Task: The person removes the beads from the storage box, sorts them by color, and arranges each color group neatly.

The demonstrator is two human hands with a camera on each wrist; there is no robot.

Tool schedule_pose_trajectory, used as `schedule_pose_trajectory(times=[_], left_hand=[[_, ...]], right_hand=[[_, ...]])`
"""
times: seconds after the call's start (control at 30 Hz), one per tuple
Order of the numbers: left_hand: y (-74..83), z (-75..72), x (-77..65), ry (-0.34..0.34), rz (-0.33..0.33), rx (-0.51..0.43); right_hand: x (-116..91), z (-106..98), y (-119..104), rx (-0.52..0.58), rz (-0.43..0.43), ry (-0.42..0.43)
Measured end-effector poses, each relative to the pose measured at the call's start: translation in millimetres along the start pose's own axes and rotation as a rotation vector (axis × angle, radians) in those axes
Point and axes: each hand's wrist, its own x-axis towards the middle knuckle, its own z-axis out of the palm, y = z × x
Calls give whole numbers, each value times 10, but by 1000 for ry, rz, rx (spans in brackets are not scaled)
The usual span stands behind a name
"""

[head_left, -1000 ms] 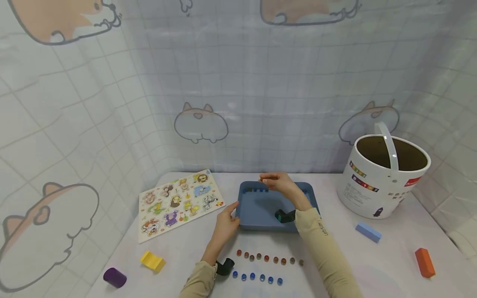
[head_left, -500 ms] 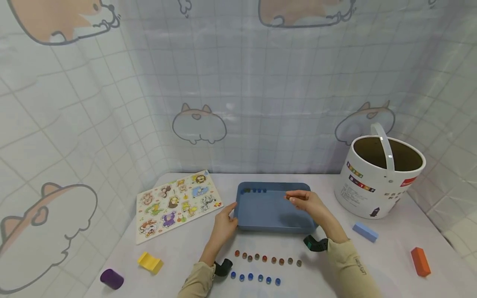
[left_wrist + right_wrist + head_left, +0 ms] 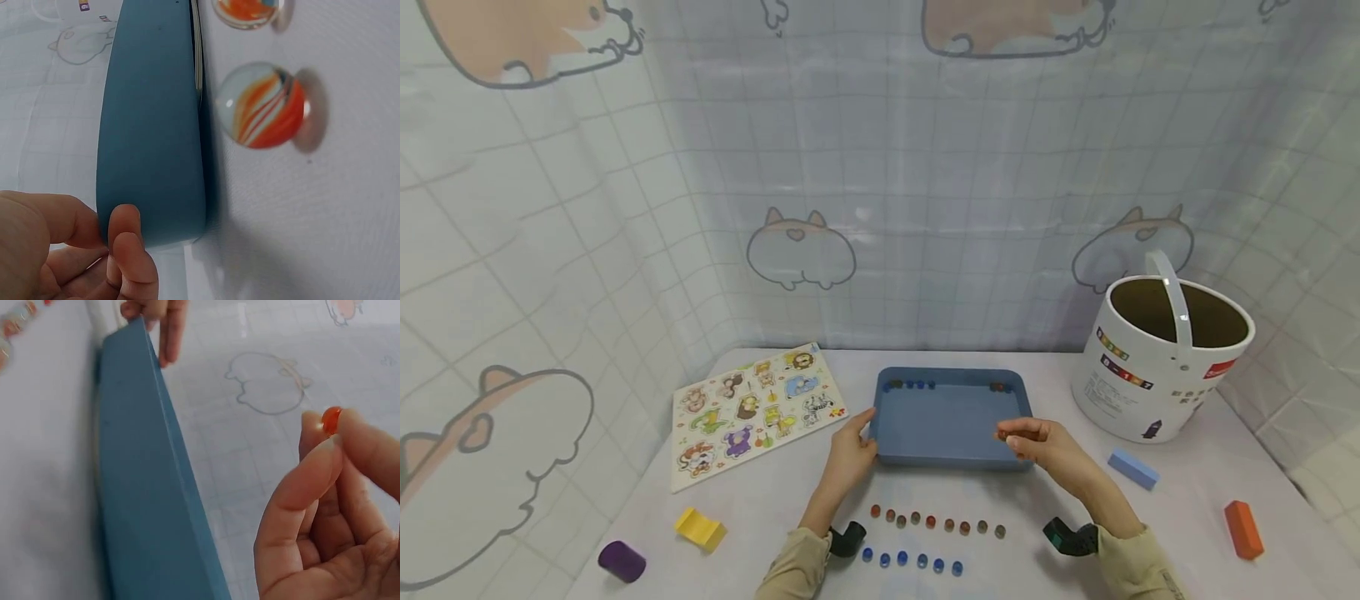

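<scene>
My left hand point(image 3: 850, 454) grips the left wall of a shallow blue tray point(image 3: 940, 421); the left wrist view shows its thumb and fingers at the tray's corner. Over the tray's right front edge, my right hand point(image 3: 1054, 454) pinches an orange glass marble point(image 3: 332, 420) between thumb and fingertips. Inside the tray, several dark and blue marbles point(image 3: 921, 385) line the back left, and a small group of brownish marbles point(image 3: 997, 387) sits at the back right. In front of it lie a row of orange-swirled marbles point(image 3: 930, 522) and a row of blue marbles point(image 3: 902, 558).
An animal puzzle board point(image 3: 756, 412) lies left of the tray. A yellow block point(image 3: 700, 529) and a purple cylinder point(image 3: 622, 562) are at the front left. On the right stand a white bucket point(image 3: 1138, 383), a blue block point(image 3: 1133, 469) and an orange block point(image 3: 1244, 530).
My right hand has moved from the tray's back edge rightward and toward me, still pinching the marble. The brownish marbles at the tray's back right have come into sight. My left hand keeps its place.
</scene>
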Motion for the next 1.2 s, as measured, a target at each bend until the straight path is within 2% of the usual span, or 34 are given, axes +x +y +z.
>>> schedule_pose_trajectory(times=[0.2, 0.43, 0.57, 0.73, 1.2], left_hand=[[5, -8, -10, 2, 10, 6], [0, -15, -10, 0, 19, 15], [-4, -20, 3, -3, 20, 21], [1, -26, 14, -6, 22, 15], [15, -28, -6, -8, 15, -3]], right_hand=[[-159, 71, 52, 57, -5, -89], [-300, 75, 240, 121, 10, -214], [-353, 95, 354, 44, 53, -239], [-384, 115, 440, -83, 75, -229], [-399, 128, 452, -266, 25, -242]])
